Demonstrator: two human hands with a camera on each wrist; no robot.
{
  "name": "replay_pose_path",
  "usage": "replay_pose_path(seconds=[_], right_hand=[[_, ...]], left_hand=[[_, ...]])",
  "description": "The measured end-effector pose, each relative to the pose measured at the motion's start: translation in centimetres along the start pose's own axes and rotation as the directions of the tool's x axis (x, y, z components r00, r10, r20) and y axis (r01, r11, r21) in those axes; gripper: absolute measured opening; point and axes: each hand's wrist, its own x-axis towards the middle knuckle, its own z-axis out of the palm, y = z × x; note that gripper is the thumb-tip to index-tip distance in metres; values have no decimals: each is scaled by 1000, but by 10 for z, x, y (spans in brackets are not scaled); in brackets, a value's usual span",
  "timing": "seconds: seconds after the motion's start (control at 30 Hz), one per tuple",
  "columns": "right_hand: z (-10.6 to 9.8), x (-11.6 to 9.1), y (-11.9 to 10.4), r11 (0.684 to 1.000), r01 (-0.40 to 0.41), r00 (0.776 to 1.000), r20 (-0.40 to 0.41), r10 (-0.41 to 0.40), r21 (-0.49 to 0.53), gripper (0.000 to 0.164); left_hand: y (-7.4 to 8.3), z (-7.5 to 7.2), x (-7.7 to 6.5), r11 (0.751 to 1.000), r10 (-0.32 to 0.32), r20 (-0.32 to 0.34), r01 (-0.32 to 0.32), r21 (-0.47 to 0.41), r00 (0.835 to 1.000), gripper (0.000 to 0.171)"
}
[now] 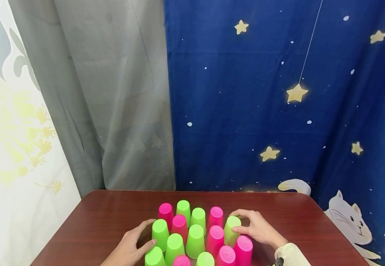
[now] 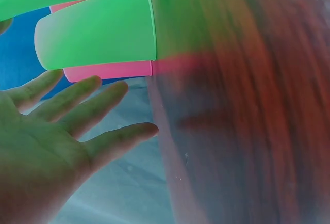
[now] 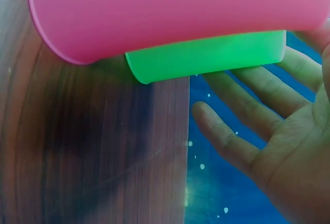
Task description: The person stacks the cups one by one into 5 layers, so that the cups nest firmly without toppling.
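Observation:
Several green and pink plastic cups stand upside down in a close group at the table's near edge. My left hand (image 1: 134, 242) is at the group's left side, its fingers spread beside a green cup (image 1: 160, 232) and its thumb by the nearer green cup (image 1: 154, 256). In the left wrist view those fingers (image 2: 82, 100) are extended just beside a green cup (image 2: 98, 33). On the right side, my right hand (image 1: 257, 227) has its thumb against a green cup (image 1: 231, 236) and its forefinger behind it. Straight fingers (image 3: 221, 133) show in the right wrist view, beside that cup (image 3: 211, 53).
Pink cups (image 1: 244, 251) stand in front of the right hand, with another pink cup (image 1: 165, 213) at the back left. The dark red-brown table (image 1: 112, 207) has rounded far corners. Behind it hang a grey curtain (image 1: 136, 111) and a blue star-printed curtain (image 1: 232, 111).

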Motion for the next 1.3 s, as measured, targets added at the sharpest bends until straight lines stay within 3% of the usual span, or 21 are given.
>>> replay_pose_path(seconds=[0.33,0.63,0.9,1.3], right_hand=[[-13,9,8,997,-7,1000,13,8,-82,34],[-28,23,11,997,-1,999,50,5,-76,32],[-36,40,15,991,-34,999,26,38,-131,35],[-38,86,19,990,-77,997,-2,77,-121,35]], left_hand=[[1,1,3,997,-24,38,27,-77,999,50],[-1,0,7,987,-59,107,74,-145,992,51],[-1,1,13,994,-35,76,43,-96,997,49],[0,2,17,992,-60,95,70,-102,994,50]])
